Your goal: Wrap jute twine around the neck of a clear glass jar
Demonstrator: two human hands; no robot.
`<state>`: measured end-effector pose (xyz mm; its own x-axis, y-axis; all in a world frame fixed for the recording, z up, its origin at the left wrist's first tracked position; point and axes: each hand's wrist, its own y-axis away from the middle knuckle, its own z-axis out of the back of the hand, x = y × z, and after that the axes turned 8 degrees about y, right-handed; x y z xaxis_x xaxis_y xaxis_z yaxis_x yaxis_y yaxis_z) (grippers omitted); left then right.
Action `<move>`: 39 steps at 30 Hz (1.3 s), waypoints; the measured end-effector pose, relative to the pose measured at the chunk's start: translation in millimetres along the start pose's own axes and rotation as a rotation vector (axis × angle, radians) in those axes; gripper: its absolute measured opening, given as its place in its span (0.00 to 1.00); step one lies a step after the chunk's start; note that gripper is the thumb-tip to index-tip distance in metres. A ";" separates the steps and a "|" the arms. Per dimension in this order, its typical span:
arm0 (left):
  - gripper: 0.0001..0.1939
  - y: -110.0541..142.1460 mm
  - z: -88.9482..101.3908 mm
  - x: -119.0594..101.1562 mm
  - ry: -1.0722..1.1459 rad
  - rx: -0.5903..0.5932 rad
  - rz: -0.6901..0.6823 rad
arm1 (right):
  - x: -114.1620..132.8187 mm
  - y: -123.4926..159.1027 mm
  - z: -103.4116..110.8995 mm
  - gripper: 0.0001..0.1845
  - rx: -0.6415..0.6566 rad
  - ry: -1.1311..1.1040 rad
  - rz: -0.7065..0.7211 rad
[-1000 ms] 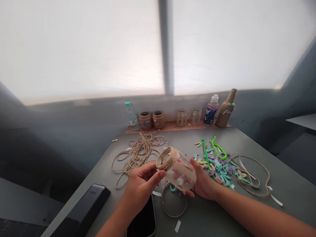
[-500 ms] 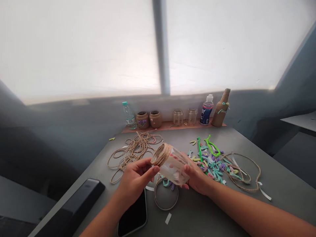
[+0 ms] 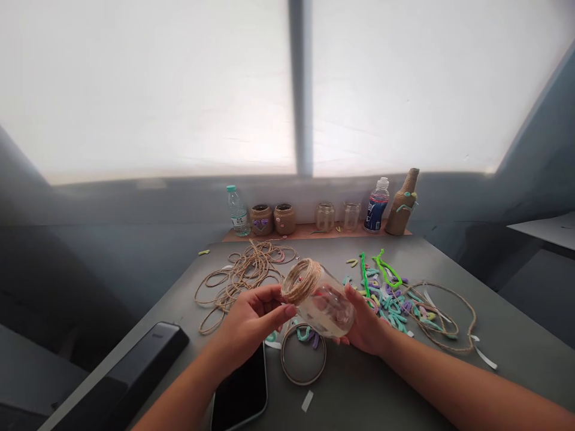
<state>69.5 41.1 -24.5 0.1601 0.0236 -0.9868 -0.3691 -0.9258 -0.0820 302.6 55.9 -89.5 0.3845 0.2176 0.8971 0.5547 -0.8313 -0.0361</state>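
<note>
A clear glass jar with jute twine wound round its neck lies tilted on its side in the air above the grey table, mouth toward the left. My right hand cups the jar's base from the right and underneath. My left hand pinches at the twine-wrapped rim with fingertips and thumb. Below the jar a loop of twine lies on the table with a few coloured pieces inside it.
Loose twine coils lie left of the jar, coloured pipe-cleaner bits and more twine to the right. A phone and a black case sit near left. Bottles and jars line the far ledge.
The jar has turned a little in my hands and sits slightly higher; both hands keep their hold. The view shifted slightly.
</note>
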 end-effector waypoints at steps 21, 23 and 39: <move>0.19 4.8 -3.3 -7.5 -0.131 0.037 -0.037 | -2.7 0.6 -6.3 0.35 -0.004 0.132 0.199; 0.18 3.9 1.0 -4.7 -0.182 0.029 -0.034 | -3.3 -0.8 -5.3 0.33 0.002 0.129 0.197; 0.18 7.3 8.4 -6.9 -0.431 0.005 -0.075 | 2.9 0.0 -5.6 0.34 0.072 0.096 0.126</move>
<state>58.0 37.3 -19.5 -0.2096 0.2471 -0.9461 -0.3751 -0.9138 -0.1555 299.6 53.7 -84.5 0.3842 0.0618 0.9212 0.5592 -0.8095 -0.1789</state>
